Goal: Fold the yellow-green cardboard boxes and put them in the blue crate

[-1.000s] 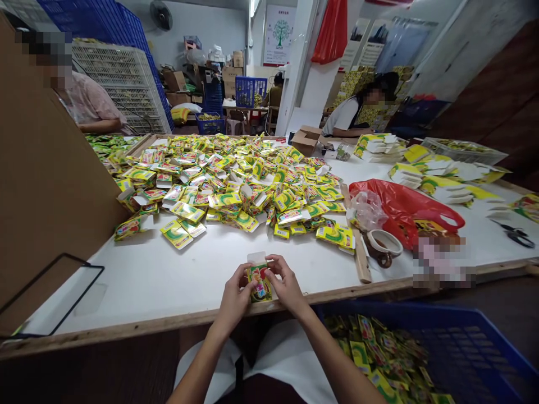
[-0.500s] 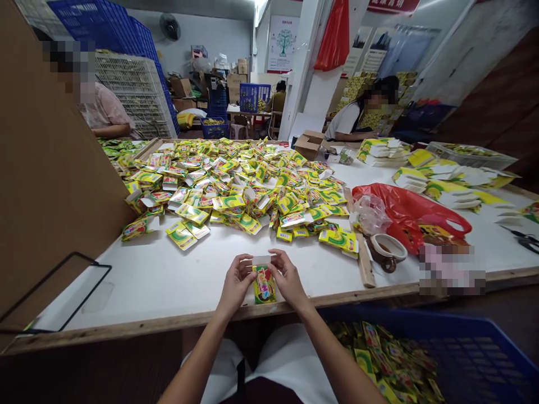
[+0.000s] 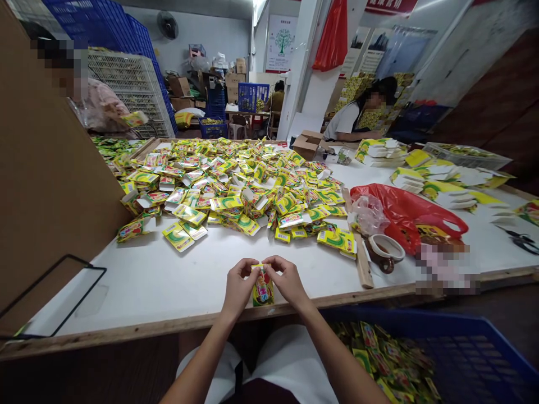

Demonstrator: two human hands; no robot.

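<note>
A small yellow and green box (image 3: 263, 289) stands at the front edge of the white table, its printed face toward me. My left hand (image 3: 241, 285) pinches its upper left corner between thumb and fingers. On the upper right corner, my right hand (image 3: 286, 280) has the same kind of pinch. The white flap at the top of the box is not visible now. Beyond my hands lies a wide heap of similar boxes (image 3: 227, 202), some with white flaps sticking out.
A wooden strip (image 3: 362, 264), a brown cup (image 3: 385, 249) and a red plastic bag (image 3: 404, 213) are at the right. Below the edge sits a blue crate (image 3: 463, 342) of boxes. Cardboard (image 3: 54, 168) rises at the left. Two people sit across the table; another is farther back.
The white flap at the top of the box has gone down out of sight, and my fingers have closed in over the top. The person at the left now holds up a yellow packet.
</note>
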